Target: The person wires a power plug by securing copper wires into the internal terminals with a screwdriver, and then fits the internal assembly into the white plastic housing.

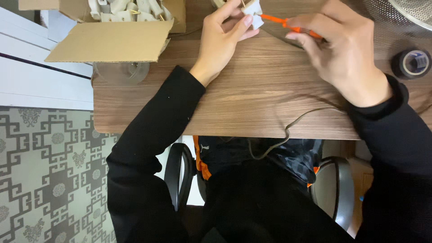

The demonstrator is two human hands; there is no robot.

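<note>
The left hand (223, 42) pinches a small white plastic plug (252, 8) at the far table (252, 99) edge; the right hand (344, 54) grips an orange-handled screwdriver (292, 27), tip at it.

i see my left hand (223, 38) pinching a small white plug (252, 10) at the far edge of the wooden table (252, 99). my right hand (344, 51) grips an orange screwdriver (288, 25), its tip touching the plug. left of the plug sits an open cardboard box (112, 36) of white parts; a black tape roll (411, 63) lies well to its right.
</note>
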